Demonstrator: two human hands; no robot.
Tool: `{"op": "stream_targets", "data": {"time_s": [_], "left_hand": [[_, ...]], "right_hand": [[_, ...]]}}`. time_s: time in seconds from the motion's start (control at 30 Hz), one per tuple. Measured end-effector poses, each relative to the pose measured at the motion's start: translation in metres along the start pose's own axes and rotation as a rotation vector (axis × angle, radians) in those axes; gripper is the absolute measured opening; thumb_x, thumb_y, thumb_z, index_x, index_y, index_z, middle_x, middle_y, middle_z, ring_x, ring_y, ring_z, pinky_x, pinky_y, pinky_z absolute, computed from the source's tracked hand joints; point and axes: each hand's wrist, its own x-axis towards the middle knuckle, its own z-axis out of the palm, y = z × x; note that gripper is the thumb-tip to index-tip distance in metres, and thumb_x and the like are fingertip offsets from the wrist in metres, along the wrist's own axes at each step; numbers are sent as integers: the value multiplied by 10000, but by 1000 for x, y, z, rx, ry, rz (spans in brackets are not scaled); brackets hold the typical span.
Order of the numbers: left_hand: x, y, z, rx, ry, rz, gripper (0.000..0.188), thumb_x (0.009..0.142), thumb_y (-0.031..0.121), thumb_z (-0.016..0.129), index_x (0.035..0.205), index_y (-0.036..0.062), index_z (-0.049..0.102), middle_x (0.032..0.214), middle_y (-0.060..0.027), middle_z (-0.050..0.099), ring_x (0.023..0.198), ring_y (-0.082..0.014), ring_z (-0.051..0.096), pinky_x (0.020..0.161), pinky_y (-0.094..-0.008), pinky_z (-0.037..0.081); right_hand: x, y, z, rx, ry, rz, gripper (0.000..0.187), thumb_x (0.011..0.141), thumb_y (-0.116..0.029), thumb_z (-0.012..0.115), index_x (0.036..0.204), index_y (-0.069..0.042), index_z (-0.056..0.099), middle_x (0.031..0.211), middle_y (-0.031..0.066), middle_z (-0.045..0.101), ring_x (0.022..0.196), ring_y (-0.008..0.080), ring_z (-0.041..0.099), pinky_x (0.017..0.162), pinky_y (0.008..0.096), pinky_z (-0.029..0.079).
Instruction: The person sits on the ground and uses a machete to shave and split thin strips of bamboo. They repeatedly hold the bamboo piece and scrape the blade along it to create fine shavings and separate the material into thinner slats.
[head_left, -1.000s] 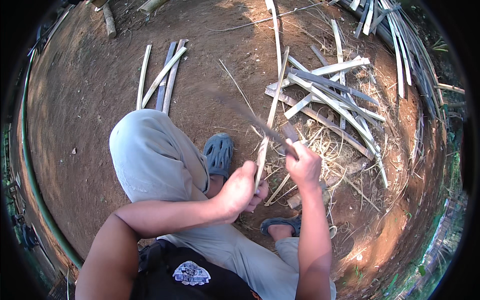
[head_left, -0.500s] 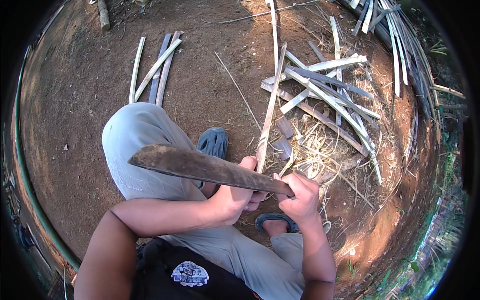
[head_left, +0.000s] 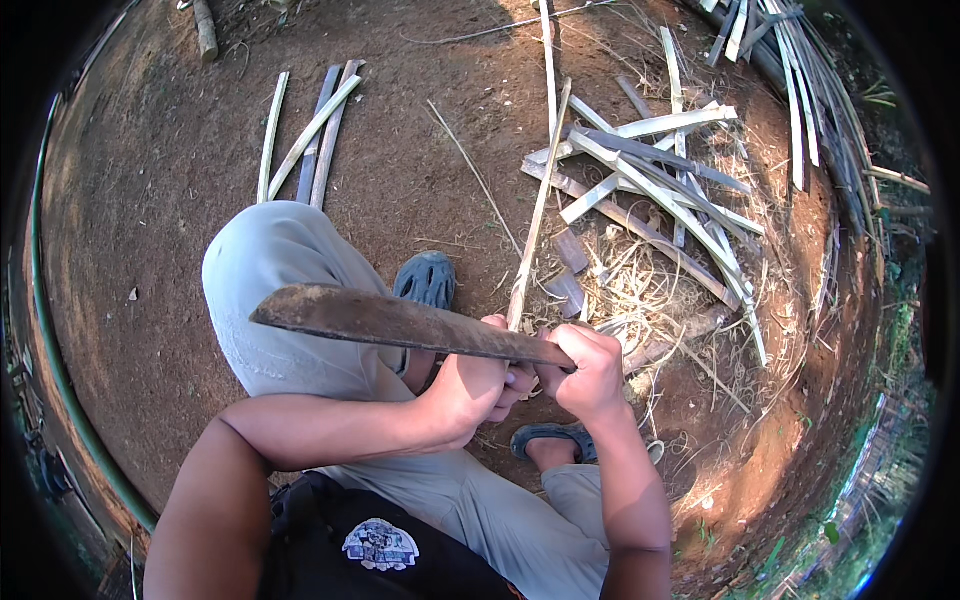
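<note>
My right hand (head_left: 585,372) is closed around the grip end of a machete (head_left: 400,325); the handle itself is hidden in the fist. The broad, brown-stained blade points left, passing over my left hand and above my raised knee. Just below the blade, my left hand (head_left: 472,392) is closed on the near end of a long, thin bamboo strip (head_left: 540,210). This strip slants away from me, its far end reaching over a pile of cut strips. The blade crosses over the strip's near end; whether the edge touches it is hidden.
A crossed heap of bamboo strips (head_left: 650,205) lies ahead on the right, with curled shavings (head_left: 640,290) beside it. Several separate strips (head_left: 313,140) lie ahead on the left. A larger bamboo stack (head_left: 800,90) stands far right. My clogs (head_left: 426,280) rest on bare soil.
My right hand has moved a little left and away from me, bringing the machete with it. The bamboo strip has shifted slightly left at its near end.
</note>
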Motion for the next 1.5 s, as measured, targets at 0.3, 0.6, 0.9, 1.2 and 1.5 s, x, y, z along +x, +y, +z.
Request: {"op": "stream_targets", "data": {"time_s": [0.3, 0.6, 0.9, 1.2, 1.5], "left_hand": [[7, -1, -3, -66, 50, -39, 252, 987, 361, 305, 874, 149, 384, 650, 28, 366, 491, -79, 242, 433, -264, 187], [7, -2, 2, 9, 116, -109, 302, 1019, 393, 276, 869, 153, 383, 648, 22, 380, 488, -73, 248, 428, -259, 192], [14, -6, -8, -40, 110, -91, 350, 1013, 355, 243, 799, 120, 391, 613, 11, 372, 475, -81, 246, 417, -278, 198], [17, -11, -14, -31, 73, -110, 345, 980, 465, 284, 847, 171, 408, 632, 54, 354, 477, -80, 238, 429, -277, 186], [14, 6, -13, -68, -118, -105, 334, 982, 431, 554, 966, 103, 496, 740, 4, 441, 617, -169, 522, 553, -374, 511]], "right_hand": [[25, 37, 1, -148, 108, 237, 183, 820, -92, 713, 706, -41, 579, 577, 153, 578, 514, 332, 599, 501, 414, 452], [-6, 27, 8, -45, 45, 41, 165, 770, -42, 729, 698, -30, 582, 579, 137, 538, 483, 283, 532, 496, 362, 419], [13, 78, 11, -260, 152, 167, 143, 798, -110, 727, 749, -22, 626, 608, 133, 610, 533, 294, 622, 516, 388, 469], [44, 81, 10, -322, 88, 496, 193, 842, -213, 676, 764, -37, 661, 701, 188, 676, 653, 376, 672, 617, 455, 529], [25, 80, 27, -282, 132, 417, 212, 866, -222, 672, 771, -33, 658, 691, 193, 669, 643, 384, 670, 623, 453, 534]]}}
